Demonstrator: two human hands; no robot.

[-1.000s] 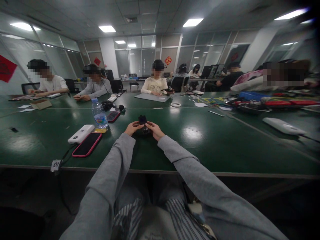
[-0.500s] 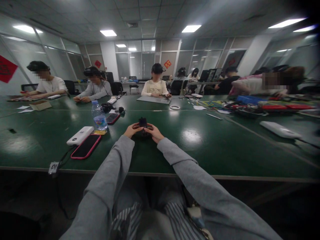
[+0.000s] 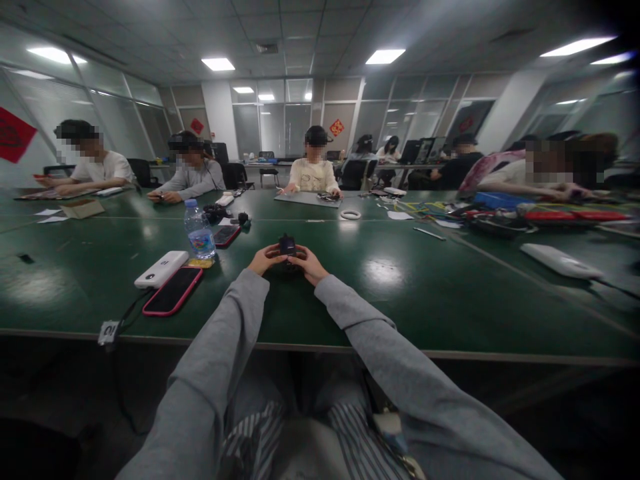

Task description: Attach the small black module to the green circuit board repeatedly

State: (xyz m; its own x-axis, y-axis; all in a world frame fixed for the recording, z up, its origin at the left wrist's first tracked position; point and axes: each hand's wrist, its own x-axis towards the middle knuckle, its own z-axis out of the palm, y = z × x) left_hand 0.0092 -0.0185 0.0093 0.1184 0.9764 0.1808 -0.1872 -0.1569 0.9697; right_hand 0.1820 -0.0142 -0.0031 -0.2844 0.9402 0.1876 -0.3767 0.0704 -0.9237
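Both my hands meet in front of me, low over the green table (image 3: 320,313), around a small black blocky object (image 3: 287,245). My left hand (image 3: 265,259) grips its left side, and my right hand (image 3: 309,264) grips its right side. The thumbs come together on the near face. A squarish part of the object stands up above the thumbs. Its lower part is dark and partly hidden by my fingers, so its exact kind cannot be made out.
To the left are a water bottle (image 3: 200,233), a white power bank (image 3: 162,268), a pink-cased phone (image 3: 173,292) and another phone (image 3: 227,236). A white ring (image 3: 350,215) lies ahead. On the right are a white device (image 3: 560,260) and cables (image 3: 425,212). Several people sit around the table.
The black object has tilted slightly between my fingers, while both hands stay nearly in place. Across the table, a person's hands have moved apart over a grey board.
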